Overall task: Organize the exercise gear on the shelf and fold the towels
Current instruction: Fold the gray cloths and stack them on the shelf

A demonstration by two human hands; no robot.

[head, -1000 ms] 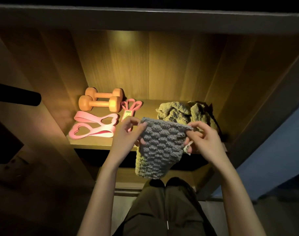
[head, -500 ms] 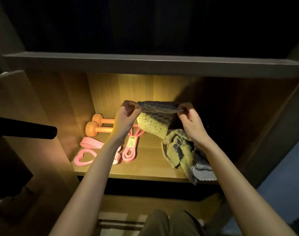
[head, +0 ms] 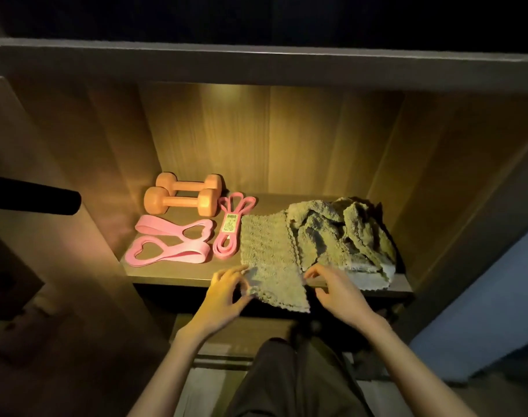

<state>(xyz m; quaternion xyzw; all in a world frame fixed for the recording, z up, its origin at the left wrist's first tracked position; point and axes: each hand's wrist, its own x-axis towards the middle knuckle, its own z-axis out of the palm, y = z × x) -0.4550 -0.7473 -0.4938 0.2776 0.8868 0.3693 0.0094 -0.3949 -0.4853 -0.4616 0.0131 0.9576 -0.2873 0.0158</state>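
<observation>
Past the shelf (head: 169, 271) front edge hangs the flat towel (head: 265, 251), near corners pinched by left hand (head: 226, 291) and right hand (head: 338, 291); released, it could slide down.

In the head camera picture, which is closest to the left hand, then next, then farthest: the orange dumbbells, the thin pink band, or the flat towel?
1. flat towel, touching the left hand at the shelf's front.
2. thin pink band, just behind the hand.
3. orange dumbbells, far back on the left.

Left hand (head: 226, 293), right hand (head: 339, 291) outstretched
</observation>
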